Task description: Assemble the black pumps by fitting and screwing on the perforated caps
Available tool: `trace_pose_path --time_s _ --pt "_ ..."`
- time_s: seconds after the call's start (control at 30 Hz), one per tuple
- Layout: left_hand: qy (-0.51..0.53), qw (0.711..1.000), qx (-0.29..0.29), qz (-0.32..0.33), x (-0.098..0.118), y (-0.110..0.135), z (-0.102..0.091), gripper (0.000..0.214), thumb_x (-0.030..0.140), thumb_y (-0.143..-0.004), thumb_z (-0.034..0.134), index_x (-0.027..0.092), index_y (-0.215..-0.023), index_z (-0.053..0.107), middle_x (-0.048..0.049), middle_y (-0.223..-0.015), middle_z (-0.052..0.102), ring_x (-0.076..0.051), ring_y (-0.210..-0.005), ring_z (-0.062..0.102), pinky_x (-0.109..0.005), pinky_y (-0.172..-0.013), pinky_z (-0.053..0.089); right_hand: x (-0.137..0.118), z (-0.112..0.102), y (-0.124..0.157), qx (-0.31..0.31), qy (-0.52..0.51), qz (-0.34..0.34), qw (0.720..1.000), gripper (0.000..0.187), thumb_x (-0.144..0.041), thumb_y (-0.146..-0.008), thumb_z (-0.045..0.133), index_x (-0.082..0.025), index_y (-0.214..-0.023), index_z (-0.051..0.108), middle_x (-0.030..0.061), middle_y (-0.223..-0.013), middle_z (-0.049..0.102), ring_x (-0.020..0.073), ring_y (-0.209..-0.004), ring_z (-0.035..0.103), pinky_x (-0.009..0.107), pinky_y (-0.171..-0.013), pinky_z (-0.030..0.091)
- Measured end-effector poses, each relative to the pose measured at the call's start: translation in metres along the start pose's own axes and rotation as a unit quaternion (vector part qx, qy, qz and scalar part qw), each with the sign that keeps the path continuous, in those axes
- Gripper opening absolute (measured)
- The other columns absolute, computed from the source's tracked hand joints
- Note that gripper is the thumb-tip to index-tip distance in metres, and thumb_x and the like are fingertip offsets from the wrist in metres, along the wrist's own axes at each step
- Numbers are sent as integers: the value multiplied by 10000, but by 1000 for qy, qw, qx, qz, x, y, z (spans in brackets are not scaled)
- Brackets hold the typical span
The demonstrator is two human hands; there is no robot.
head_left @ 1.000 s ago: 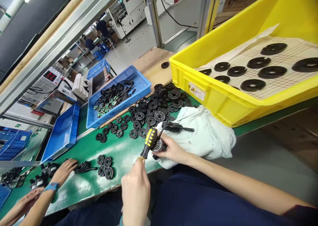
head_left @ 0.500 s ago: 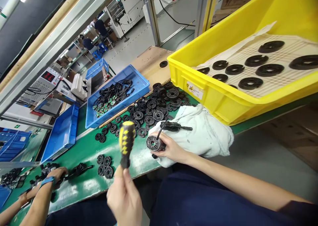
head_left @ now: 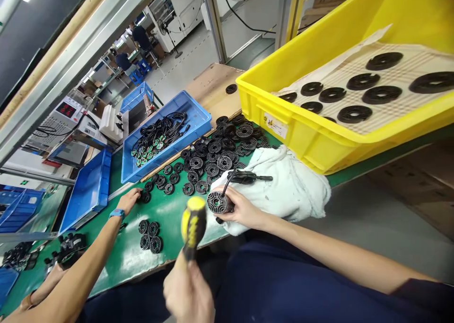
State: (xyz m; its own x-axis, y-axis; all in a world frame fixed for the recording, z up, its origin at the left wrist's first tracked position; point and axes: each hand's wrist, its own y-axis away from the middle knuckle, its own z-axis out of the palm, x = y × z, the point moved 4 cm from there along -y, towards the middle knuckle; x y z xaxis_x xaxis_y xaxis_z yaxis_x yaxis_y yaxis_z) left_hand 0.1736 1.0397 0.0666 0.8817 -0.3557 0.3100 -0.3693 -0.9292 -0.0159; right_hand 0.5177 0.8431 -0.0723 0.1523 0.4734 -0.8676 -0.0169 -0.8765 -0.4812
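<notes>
In my left hand, closed and blurred, is a screwdriver with a yellow and black handle that points up; its shaft is hidden. My right hand grips a black round housing with a curved-slot pattern on its face and a bit of green at its centre hole. From the housing a black cable runs up to a bundled coil lying on a pale cloth. The cloth lies beneath my right hand at the table edge. The screwdriver is left of the housing, apart from it.
Black patterned discs lie heaped on the green table, with a small group nearer me. A co-worker's hand touches discs at left. Around stand a yellow bin and blue trays, one holding cables with green boards.
The screwdriver and my left hand have shifted right and slightly down. My right hand keeps the housing nearly in place. A co-worker's hand has reached forward to the discs.
</notes>
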Motion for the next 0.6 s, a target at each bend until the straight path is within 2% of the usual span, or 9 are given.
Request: trace_pose_path --time_s 0.1,0.17,0.27,0.37,0.43,0.53,0.6 --pt "-14 1000 -6 -5 -31 21 -7 376 383 -952 557 292 -588 531 -51 -668 601 -205 -694 638 -329 -696 508 1 0 0 1 0 10 1000 507 -427 -820 783 -216 -1235 582 113 -1182 652 301 -1130 627 459 -1014 531" --pt "-17 1000 -8 -5 -46 49 -18 423 441 -914 587 294 -534 473 -34 -585 524 -196 -620 591 -309 -653 490 1 -1 0 -5 1 11 1000 506 -424 -821 781 -219 -1238 584 111 -1187 651 295 -1130 628 454 -1015 531" --pt "-3 1000 -22 -2 -60 103 -27 477 549 -797 689 298 -489 424 -41 -530 511 -202 -550 544 -303 -570 472 0 -1 0 -9 3 -2 1000 485 -411 -824 781 -219 -1227 592 113 -1179 653 290 -1122 628 454 -1024 523" --pt "23 999 -35 1 -64 151 -18 536 665 -766 681 310 -473 405 -55 -514 534 -208 -509 540 -317 -505 476 1 0 0 0 3 11 1000 495 -418 -818 787 -219 -1226 590 116 -1170 658 304 -1139 626 471 -1031 518" --pt "41 998 -40 1 -62 170 -8 559 727 -770 648 316 -470 417 -55 -506 538 -205 -492 547 -312 -475 485 2 0 0 7 3 21 1000 511 -433 -813 790 -221 -1231 587 118 -1182 659 312 -1151 625 476 -1031 519" --pt "63 997 -43 2 -54 179 -1 529 764 -820 570 298 -569 565 -44 -524 539 -184 -478 570 -281 -448 496 1 0 0 7 -1 9 1000 506 -424 -815 791 -220 -1231 586 117 -1196 654 302 -1139 631 458 -1024 526" --pt "63 997 34 9 -47 179 -8 509 738 -874 524 278 -717 674 -43 -569 568 -179 -498 592 -265 -442 501 1 0 0 10 -2 2 1000 510 -404 -815 795 -217 -1240 583 117 -1196 651 295 -1137 630 454 -1035 519"
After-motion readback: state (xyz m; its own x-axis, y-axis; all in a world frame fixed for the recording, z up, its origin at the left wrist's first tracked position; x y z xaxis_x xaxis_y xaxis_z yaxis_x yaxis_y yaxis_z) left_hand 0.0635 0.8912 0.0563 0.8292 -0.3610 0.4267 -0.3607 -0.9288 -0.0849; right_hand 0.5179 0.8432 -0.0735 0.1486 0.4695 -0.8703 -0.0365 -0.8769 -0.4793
